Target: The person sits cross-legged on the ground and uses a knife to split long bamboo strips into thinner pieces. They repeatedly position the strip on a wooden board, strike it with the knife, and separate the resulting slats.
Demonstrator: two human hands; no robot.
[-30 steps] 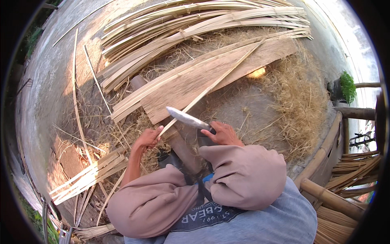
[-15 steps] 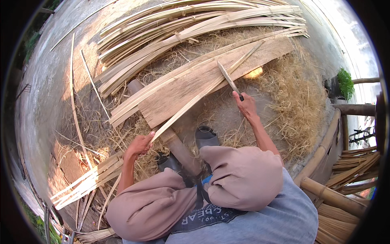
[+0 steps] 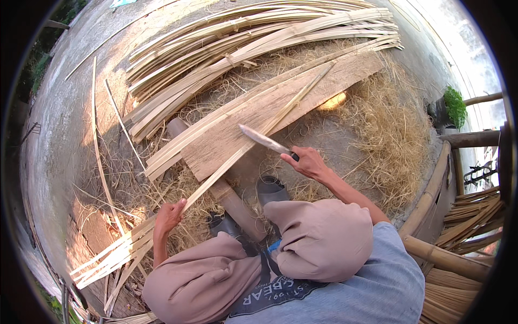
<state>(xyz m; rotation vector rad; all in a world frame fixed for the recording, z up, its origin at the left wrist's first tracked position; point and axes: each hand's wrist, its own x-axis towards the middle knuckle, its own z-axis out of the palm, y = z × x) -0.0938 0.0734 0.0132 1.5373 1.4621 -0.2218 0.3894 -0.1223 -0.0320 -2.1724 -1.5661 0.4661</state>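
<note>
My left hand [image 3: 171,215] is closed round the near end of a long pale bamboo strip [image 3: 220,170]. From there the strip slants away to the upper right and lies across a flat wooden board [image 3: 216,148]. In my right hand [image 3: 306,162] is the dark handle of a knife [image 3: 264,139]. Its long blade points to the upper left and crosses over the strip; I cannot tell whether it touches. More strips [image 3: 167,155] lie lengthwise along the board's far edge. A thick round bamboo pole [image 3: 237,202] shows beneath the board, between my feet.
A large stack of split bamboo [image 3: 259,46] lies beyond the board. Curly shavings [image 3: 391,135] are heaped at the right. Beside my left forearm rests a pile of short strips [image 3: 116,254]. Bamboo rails [image 3: 442,259] and a potted green plant [image 3: 454,108] stand at the right.
My right hand has swung the knife left and nearer, so its blade now crosses the strip lower down. My left hand has drawn the strip back toward the lower left.
</note>
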